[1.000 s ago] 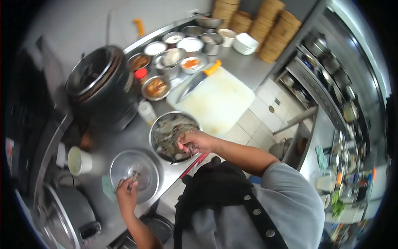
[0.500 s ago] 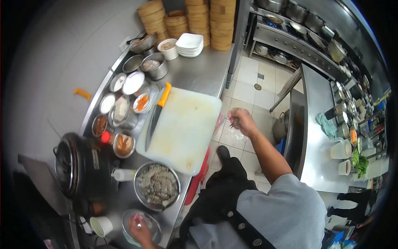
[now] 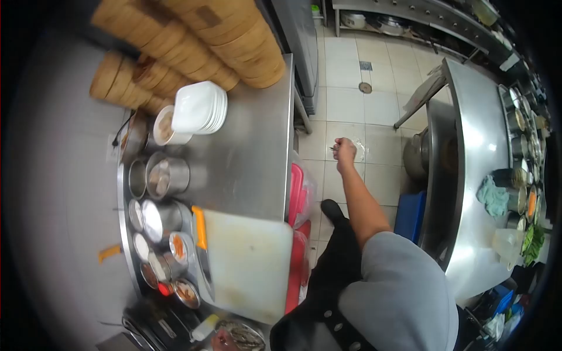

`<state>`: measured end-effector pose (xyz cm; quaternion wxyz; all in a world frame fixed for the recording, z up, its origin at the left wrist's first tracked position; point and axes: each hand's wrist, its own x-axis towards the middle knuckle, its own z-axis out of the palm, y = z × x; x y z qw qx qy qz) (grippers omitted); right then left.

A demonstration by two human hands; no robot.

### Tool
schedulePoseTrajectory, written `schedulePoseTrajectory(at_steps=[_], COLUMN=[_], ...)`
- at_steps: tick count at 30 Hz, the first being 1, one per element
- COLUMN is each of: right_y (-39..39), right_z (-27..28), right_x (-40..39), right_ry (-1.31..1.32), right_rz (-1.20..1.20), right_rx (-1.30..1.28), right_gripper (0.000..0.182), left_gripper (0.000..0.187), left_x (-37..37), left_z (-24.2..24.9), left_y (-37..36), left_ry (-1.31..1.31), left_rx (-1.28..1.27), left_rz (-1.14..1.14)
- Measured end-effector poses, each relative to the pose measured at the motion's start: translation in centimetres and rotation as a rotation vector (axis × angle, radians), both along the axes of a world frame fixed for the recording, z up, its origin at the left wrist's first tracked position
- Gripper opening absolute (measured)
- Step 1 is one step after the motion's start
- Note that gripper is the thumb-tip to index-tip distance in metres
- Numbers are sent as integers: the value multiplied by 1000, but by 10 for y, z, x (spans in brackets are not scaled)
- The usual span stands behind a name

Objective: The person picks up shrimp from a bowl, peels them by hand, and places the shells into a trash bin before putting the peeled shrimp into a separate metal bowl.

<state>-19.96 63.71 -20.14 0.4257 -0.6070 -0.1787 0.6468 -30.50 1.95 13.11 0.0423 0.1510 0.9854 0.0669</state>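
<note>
My right hand (image 3: 345, 151) is stretched out over the tiled floor, beyond the steel table's edge. Its fingers are curled around thin dark bits (image 3: 334, 148) that look like shrimp shells. At the bottom edge, a blurred reddish shape that seems to be my left hand (image 3: 222, 340) lies over the metal bowl of raw shrimp (image 3: 249, 336); its fingers cannot be made out. Behind that bowl lies a white cutting board (image 3: 249, 263), with an orange-handled knife (image 3: 201, 234) along its left side. A squeeze bottle (image 3: 204, 328) stands beside the bowl.
Metal tubs (image 3: 168, 175) and small bowls of ingredients line the wall side. Stacked white dishes (image 3: 201, 108) and bamboo steamers (image 3: 246, 47) stand at the back. Red containers (image 3: 297, 263) sit below the table edge. Another steel counter (image 3: 477, 146) runs along the right.
The view has swung toward the back of the table. My right hand stays out over the floor, still closed. My left hand has gone from the lower bowl to the shrimp bowl, as far as visible.
</note>
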Motion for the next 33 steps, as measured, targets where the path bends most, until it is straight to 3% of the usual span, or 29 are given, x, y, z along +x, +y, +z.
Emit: schedulePoseTrajectory(at_steps=[3,5,7,9,10,15,17,23,24,25,26,27,32,33], right_y=[25,38,47,44,44,36,36,45,44,40,39,43,54,57], right_z=[-59,-136,-180,-211,-222,-241,-244,-263,-281,-310,-327,-327,-324,-303], right_x=[-55,-105,-156,-208,-223,-242,-241,-237,-234,-232,-232,-234,-220,-210], right_ry=[-21,-204,-749,-233,-89,-207,-244,-233,-234,-278,-320,-320,335,329], right_rz=[24,119,472,598,657,578,496,328,328,480,633,632,428,422], right_rx=[-52,87,421,425,394,284,256,188,187,185,184,187,-159,-161], right_gripper=[22,27,28,33,34,36,37,41,41,42,44,44,30,30], left_gripper=[24,22,21,21,21,15,13,13,11,11,11,12,16,16], left_x=[-5,-10,-14,-11,-9,-10,-11,-12,-12,-14,-16,-18,-18,-19], left_z=[7,6,7,13,17,16,17,15,16,14,11,8,-5,-10], left_y=[47,61,78,110,128,162,158,172,169,158,142,138,123,117], left_ry=[-15,-53,-118,-134,-91,-60,-169,-163,-174,-175,-139,-102,-125,-139], left_rx=[-68,-49,-24,-78,-152,-126,-124,-86,-75,-74,-107,-139,-210,-221], left_rz=[12,-61,-61,10,-60,-63,94,150,143,142,36,-70,-132,-139])
